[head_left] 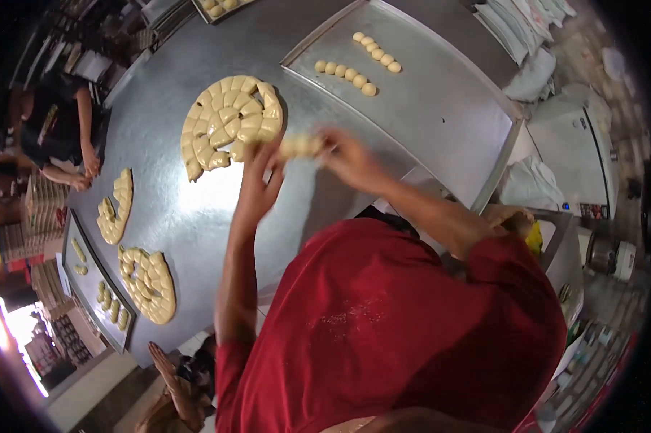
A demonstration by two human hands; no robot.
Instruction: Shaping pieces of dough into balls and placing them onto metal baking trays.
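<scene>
A short row of joined pale dough pieces (299,147), blurred by motion, stretches between my two hands above the steel table. My left hand (262,177) has its fingers closed on the left end. At the right end my right hand (348,159) pinches the row with its fingertips. Just beyond my left hand lies a large flat round of dough (221,115), scored into many pieces, with gaps near its middle and right side. On the metal tray (441,108) at the upper right sit two rows of round dough balls (346,74).
Two smaller cut dough portions lie at the left, a curved strip (122,198) and a partial round (159,285). A tray (91,285) of shaped dough borders them. Across the table stands a person (58,130); another person's hand (165,366) shows at the lower left.
</scene>
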